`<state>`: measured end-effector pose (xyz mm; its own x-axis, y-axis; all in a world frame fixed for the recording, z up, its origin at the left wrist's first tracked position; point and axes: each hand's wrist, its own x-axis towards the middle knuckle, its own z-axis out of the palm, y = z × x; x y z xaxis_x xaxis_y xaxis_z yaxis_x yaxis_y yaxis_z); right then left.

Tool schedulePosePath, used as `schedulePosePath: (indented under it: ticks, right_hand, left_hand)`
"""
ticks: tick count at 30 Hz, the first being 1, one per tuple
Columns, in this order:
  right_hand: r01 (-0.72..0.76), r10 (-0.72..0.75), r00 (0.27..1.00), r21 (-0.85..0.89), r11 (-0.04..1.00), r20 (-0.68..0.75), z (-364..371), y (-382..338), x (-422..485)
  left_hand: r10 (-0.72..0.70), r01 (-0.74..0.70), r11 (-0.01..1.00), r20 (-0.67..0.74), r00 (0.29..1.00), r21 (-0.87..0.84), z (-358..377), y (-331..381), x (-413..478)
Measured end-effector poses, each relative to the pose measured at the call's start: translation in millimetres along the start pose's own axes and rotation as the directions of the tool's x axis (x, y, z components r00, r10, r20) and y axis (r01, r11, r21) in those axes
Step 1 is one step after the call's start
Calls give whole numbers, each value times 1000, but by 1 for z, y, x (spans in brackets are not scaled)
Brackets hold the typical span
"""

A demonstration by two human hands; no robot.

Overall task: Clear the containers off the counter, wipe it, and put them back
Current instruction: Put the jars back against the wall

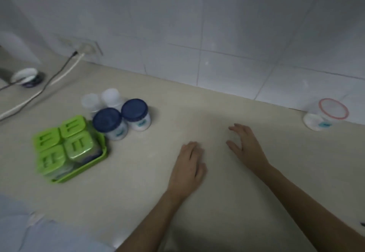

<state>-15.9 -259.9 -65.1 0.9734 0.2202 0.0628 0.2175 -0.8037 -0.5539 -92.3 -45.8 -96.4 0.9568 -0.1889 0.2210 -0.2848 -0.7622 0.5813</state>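
Note:
On the beige counter [197,202] two white jars with dark blue lids [120,119] stand left of centre, with two clear plastic containers [102,98] behind them. A green tray [88,165] holding several green-lidded boxes [63,145] sits at the left. A clear container with a red rim [325,113] stands against the wall at the far right. My left hand [189,165] rests palm down in the middle of the counter, holding nothing. My right hand [246,145] hovers just right of it, fingers spread and curled, empty. The picture is blurred.
White tiled wall [217,34] runs along the back of the counter. A wall socket [87,47] with a black and a white cable [49,82] is at the upper left. A small white bowl [26,77] stands at the far left. Light blue cloth [29,232] fills the bottom left corner.

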Motion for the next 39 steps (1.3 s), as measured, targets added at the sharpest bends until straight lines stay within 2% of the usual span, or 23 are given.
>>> schedulePosePath:
  ticks: [6, 8, 10, 12, 15, 17, 21, 23, 25, 27, 31, 34, 37, 39]
  right_hand:
    - [230, -241, 963, 97, 968, 122, 67, -140, 70]
    - [259, -278, 948, 133, 957, 156, 84, -182, 91]
    - [264, -292, 939, 164, 951, 183, 100, -216, 109]
    - [262, -290, 928, 143, 954, 233, 113, -240, 124]
    - [276, -290, 911, 89, 957, 293, 126, -256, 139]
    - [318, -318, 907, 45, 947, 276, 131, -256, 144]
    - [304, -314, 920, 77, 950, 235, 125, -243, 141]
    - [284, -299, 928, 101, 954, 222, 117, -228, 134]
    - [259, -276, 941, 108, 960, 197, 103, -204, 123]
    - [205, -219, 963, 105, 973, 155, 79, -172, 108]
    - [12, -16, 998, 67, 998, 67, 13, -93, 75]
    - [-106, 109, 992, -38, 994, 68, -35, -32, 62]
    - [-137, 154, 983, -164, 977, 100, -74, 15, 52]
    - [-110, 138, 985, -242, 964, 100, -92, 41, 49]
  left_hand:
    - [-36, 75, 977, -192, 981, 200, -129, -87, -3]
    - [-73, 159, 955, -323, 944, 250, -161, -117, 1]
    - [-184, 311, 918, -433, 883, 246, -185, -140, 5]
    - [-306, 449, 861, -462, 833, 240, -196, -156, 7]
    - [-431, 567, 791, -449, 783, 229, -194, -166, 13]
    - [-492, 622, 756, -452, 745, 202, -186, -170, 17]
    - [-487, 636, 738, -474, 734, 226, -178, -176, 17]
    - [-447, 606, 762, -493, 747, 228, -179, -172, 14]
    - [-408, 548, 821, -508, 759, 160, -178, -158, 8]
    - [-386, 455, 890, -493, 780, 22, -170, -134, 4]
    - [-319, 296, 948, -301, 899, -120, -135, -72, 18]
    - [-308, 269, 933, -145, 940, -237, -94, -25, 47]
    - [-239, 214, 915, -32, 971, -342, -48, 20, 82]
    - [-211, 192, 900, -7, 977, -392, -19, 47, 103]
